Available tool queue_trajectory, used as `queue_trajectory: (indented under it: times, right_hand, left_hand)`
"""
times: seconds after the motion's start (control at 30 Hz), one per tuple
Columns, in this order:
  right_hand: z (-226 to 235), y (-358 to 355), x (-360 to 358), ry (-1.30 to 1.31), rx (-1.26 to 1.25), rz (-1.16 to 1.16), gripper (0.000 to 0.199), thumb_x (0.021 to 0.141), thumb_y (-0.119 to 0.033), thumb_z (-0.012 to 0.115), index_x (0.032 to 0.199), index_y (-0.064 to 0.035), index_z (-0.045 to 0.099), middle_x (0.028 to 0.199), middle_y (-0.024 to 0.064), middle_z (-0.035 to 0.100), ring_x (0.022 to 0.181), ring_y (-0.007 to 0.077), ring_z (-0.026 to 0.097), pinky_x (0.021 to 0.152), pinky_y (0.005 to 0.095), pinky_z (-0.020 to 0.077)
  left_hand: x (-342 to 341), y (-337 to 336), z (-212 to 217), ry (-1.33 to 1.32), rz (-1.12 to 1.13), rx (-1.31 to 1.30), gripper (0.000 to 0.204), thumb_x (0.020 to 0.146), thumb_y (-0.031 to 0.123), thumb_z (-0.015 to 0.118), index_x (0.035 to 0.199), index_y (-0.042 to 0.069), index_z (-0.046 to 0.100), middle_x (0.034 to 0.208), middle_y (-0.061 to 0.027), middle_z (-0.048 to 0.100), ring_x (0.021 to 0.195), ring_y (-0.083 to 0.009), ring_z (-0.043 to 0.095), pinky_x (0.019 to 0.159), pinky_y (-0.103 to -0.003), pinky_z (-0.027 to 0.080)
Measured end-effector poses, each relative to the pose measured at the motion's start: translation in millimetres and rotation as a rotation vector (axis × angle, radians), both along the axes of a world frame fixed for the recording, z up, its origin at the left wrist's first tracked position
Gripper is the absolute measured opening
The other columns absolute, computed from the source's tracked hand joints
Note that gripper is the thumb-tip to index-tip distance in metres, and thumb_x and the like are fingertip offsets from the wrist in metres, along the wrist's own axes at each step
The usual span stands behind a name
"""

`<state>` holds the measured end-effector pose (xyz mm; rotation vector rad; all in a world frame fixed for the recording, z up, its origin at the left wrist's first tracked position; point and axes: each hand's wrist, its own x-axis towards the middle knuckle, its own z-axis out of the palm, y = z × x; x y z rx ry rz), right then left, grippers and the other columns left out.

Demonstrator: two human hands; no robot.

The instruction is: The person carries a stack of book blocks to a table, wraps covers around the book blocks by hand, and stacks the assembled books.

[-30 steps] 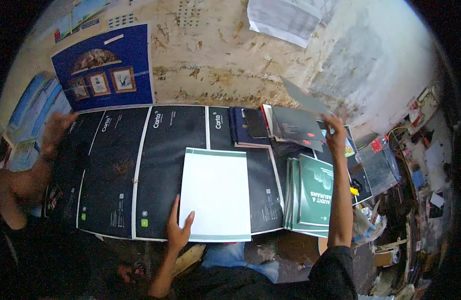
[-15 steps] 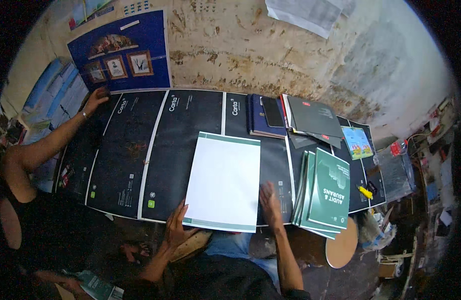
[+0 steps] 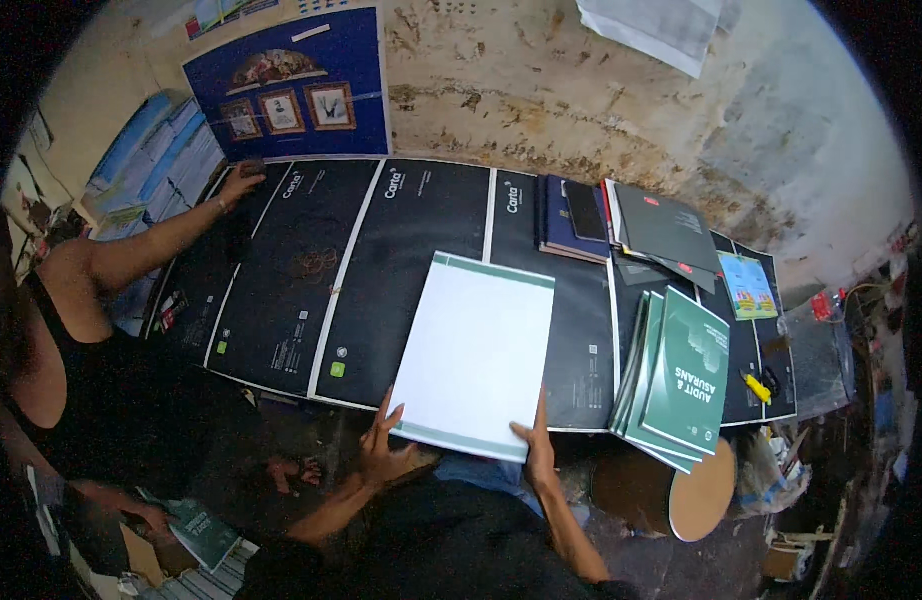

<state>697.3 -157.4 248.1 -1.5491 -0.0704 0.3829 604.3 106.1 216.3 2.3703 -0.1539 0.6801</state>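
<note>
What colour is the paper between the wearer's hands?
White paper, edged green at top and bottom; clearest in the head view.

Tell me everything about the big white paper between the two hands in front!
The white paper is a flat, smooth-looking rectangle, longer than wide, blank in the middle, with a green band near each short end. It sits slightly slanted over the black tabletop, its near end past the edge. The left hand holds its lower left corner, the right hand its lower right. I can't tell how many sheets.
</note>
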Motion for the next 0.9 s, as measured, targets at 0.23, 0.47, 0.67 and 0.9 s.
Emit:
queue_trajectory:
  times: [0.23,0.47,0.67,0.9]
  right_hand:
    - [-6.2,-45.9,-64.4,-0.209,-0.304,0.060,0.073,0.083,-0.007,0.058,0.149,-0.0006,0.026,0.151,0.0243,0.030,0.140,0.0350,0.029,0.114,0.0413,0.0236]
    - [-45.8,-31.4,7.0,-1.172,-0.939,-0.016,0.068,0.082,-0.005,0.066,0.144,-0.0066,0.037,0.145,0.0233,0.034,0.131,0.0397,0.039,0.105,0.0497,0.0317]
    - [15.7,-38.9,39.5,-1.227,-0.720,0.169,0.054,0.084,-0.010,0.064,0.135,-0.0078,0.048,0.142,0.0167,0.045,0.134,0.0327,0.042,0.114,0.0534,0.0208]
    - [49.3,-48.9,76.0,-0.955,-0.137,0.093,0.041,0.083,-0.012,0.068,0.119,0.0031,0.055,0.117,0.0199,0.061,0.116,0.0313,0.056,0.111,0.0567,0.0303]
  left_hand:
    - [-24.8,18.9,-18.6,-0.144,0.082,0.002,0.076,0.077,0.029,0.081,0.135,0.011,0.035,0.145,-0.0295,0.036,0.137,-0.0424,0.036,0.109,-0.065,0.030]
    - [-14.1,26.5,10.5,-0.147,0.014,0.192,0.047,0.089,0.015,0.064,0.129,0.012,0.039,0.150,-0.0214,0.036,0.140,-0.0342,0.035,0.107,-0.077,0.006]
    - [12.4,37.3,108.3,-0.138,-0.188,0.451,0.040,0.084,0.010,0.067,0.120,0.010,0.049,0.135,-0.0120,0.055,0.130,-0.0294,0.049,0.108,-0.073,0.017]
    - [90.2,47.3,241.4,-0.113,-0.448,-0.121,0.085,0.058,0.034,0.091,0.125,0.001,0.049,0.114,-0.0200,0.062,0.110,-0.0317,0.062,0.099,-0.047,0.049]
